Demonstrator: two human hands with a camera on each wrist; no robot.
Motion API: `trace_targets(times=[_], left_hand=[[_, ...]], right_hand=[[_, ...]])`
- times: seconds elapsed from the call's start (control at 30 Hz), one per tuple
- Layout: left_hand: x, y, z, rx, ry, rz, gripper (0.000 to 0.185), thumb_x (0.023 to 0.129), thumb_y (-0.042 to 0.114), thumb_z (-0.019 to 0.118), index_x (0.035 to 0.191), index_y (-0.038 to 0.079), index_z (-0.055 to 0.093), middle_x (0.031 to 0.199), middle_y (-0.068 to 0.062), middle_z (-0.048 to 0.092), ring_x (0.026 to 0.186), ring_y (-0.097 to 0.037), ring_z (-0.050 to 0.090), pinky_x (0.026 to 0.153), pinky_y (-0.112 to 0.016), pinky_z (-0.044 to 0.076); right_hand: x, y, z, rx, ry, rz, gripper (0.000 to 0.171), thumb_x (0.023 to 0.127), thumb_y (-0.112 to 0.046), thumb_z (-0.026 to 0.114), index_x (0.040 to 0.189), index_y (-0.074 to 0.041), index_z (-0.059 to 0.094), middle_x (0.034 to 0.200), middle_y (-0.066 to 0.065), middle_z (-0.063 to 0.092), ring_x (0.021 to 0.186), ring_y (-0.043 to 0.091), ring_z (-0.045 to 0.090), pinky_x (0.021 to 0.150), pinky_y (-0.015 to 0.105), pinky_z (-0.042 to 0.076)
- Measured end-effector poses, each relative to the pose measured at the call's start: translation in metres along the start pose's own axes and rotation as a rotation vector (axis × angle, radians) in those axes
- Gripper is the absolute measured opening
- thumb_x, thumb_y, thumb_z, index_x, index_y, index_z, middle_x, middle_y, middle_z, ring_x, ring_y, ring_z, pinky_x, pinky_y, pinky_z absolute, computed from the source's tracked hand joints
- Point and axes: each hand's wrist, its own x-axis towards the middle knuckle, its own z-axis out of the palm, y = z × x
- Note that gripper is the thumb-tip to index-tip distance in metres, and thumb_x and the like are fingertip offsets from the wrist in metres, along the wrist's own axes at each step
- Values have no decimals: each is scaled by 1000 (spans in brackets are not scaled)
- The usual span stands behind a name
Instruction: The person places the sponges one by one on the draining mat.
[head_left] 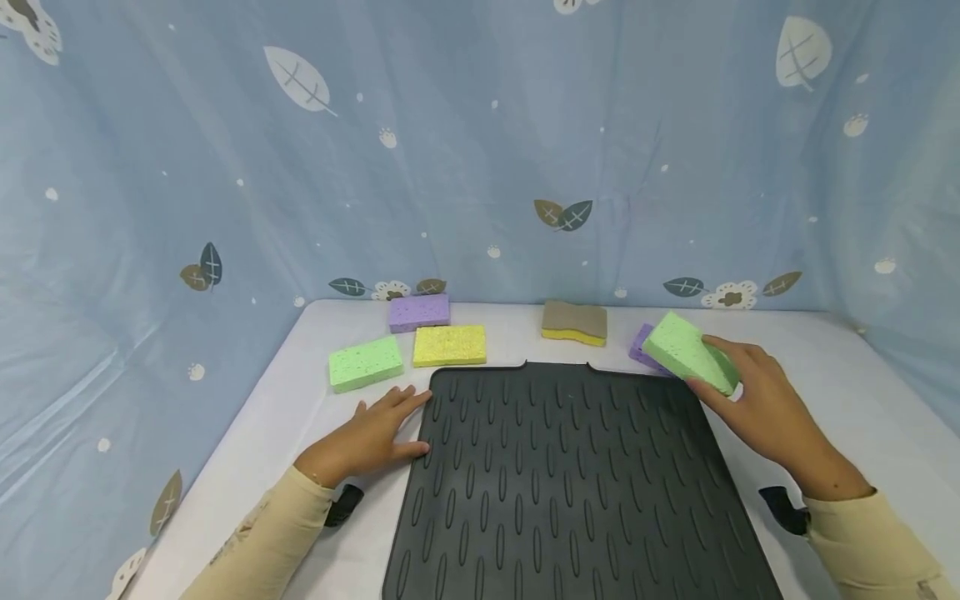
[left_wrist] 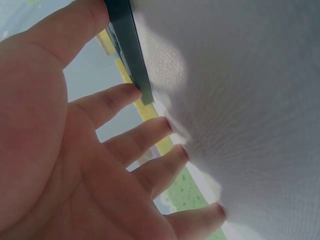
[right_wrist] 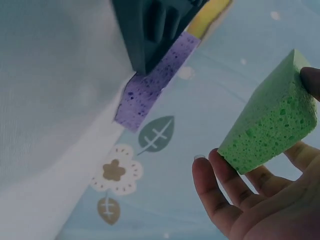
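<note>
My right hand (head_left: 738,392) grips a green sponge (head_left: 688,351) and holds it lifted above the far right corner of the black ribbed mat (head_left: 570,492); in the right wrist view the green sponge (right_wrist: 272,125) sits between thumb and fingers (right_wrist: 215,187). Beneath it a purple sponge (head_left: 640,345) lies on the table, and the purple sponge (right_wrist: 152,82) shows beside the mat corner (right_wrist: 150,30). My left hand (head_left: 378,429) rests flat on the white table (head_left: 247,467) with straight fingers (left_wrist: 125,100) against the mat's left edge (left_wrist: 127,45).
Along the back lie a green sponge (head_left: 365,363), a yellow sponge (head_left: 448,345), a purple sponge (head_left: 418,312) and a brown-and-yellow scouring sponge (head_left: 573,322). A blue leaf-patterned curtain (head_left: 480,150) walls in the table on three sides.
</note>
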Motion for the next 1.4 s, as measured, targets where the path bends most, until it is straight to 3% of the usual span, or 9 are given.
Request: trace_targets(times=[0.23, 0.6, 0.87, 1.4], left_hand=[[-1, -1, 0, 16, -9, 5, 76, 94, 42, 68, 157, 14, 35, 161, -21, 32, 151, -42, 25, 111, -78, 17], [3, -2, 2, 29, -3, 7, 76, 94, 42, 68, 157, 14, 34, 161, -21, 32, 151, -42, 26, 111, -78, 17], [3, -1, 1, 46, -4, 22, 76, 95, 44, 66, 157, 13, 34, 161, -22, 32, 150, -43, 26, 110, -78, 19], [4, -3, 1, 64, -2, 21, 76, 95, 43, 67, 157, 13, 34, 161, -22, 32, 150, -42, 26, 109, -78, 21]], right_hand=[[-3, -7, 7, -29, -65, -20, 70, 95, -40, 68, 150, -5, 43, 136, 33, 46, 118, 50, 45, 82, 68, 42], [-4, -3, 12, -54, -187, -200, 63, 90, -29, 76, 144, -10, 50, 136, 23, 51, 124, 45, 47, 92, 68, 44], [-5, -3, 12, -25, -265, -215, 62, 91, -27, 75, 145, -8, 50, 140, 25, 48, 129, 46, 45, 98, 68, 41], [-6, 0, 19, -24, -342, -223, 61, 92, -26, 74, 145, -10, 51, 145, 24, 47, 134, 47, 44, 102, 67, 40]])
